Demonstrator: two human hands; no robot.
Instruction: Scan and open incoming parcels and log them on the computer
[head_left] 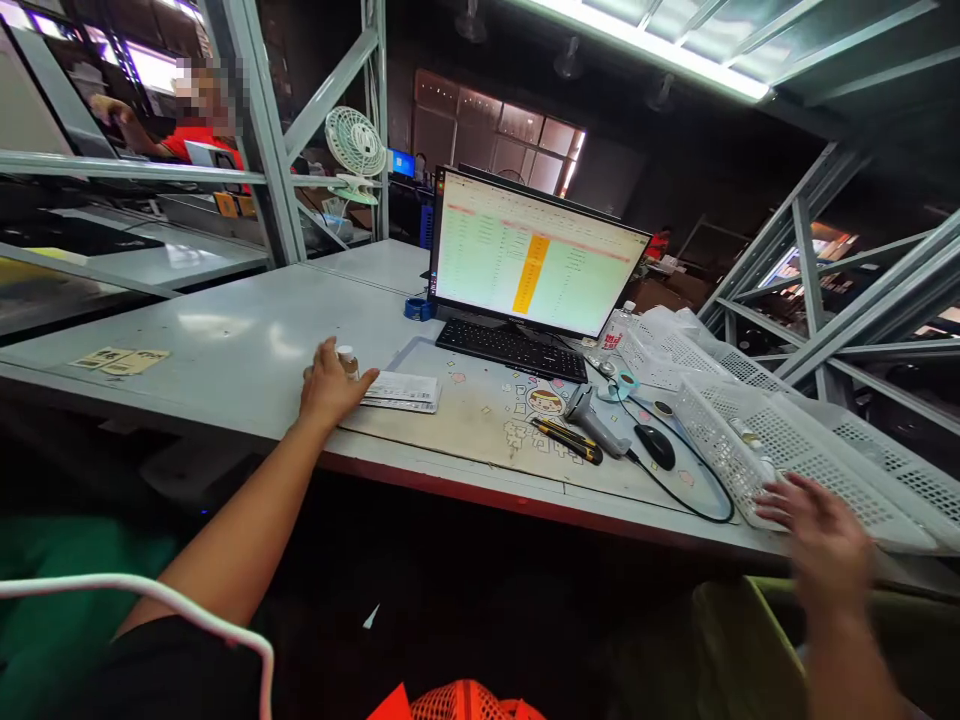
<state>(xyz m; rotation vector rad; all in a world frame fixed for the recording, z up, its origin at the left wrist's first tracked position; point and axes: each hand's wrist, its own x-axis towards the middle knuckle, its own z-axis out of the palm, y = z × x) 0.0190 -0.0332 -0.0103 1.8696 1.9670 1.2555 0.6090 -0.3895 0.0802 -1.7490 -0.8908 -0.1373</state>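
Overhead, lamp lit; left hand over desk (white).

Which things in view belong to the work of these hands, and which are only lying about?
Likely in use:
white-capped bottle, at the left hand
white basket, near the right hand

Likely just lying about:
utility knife
yellow cards
blue roll
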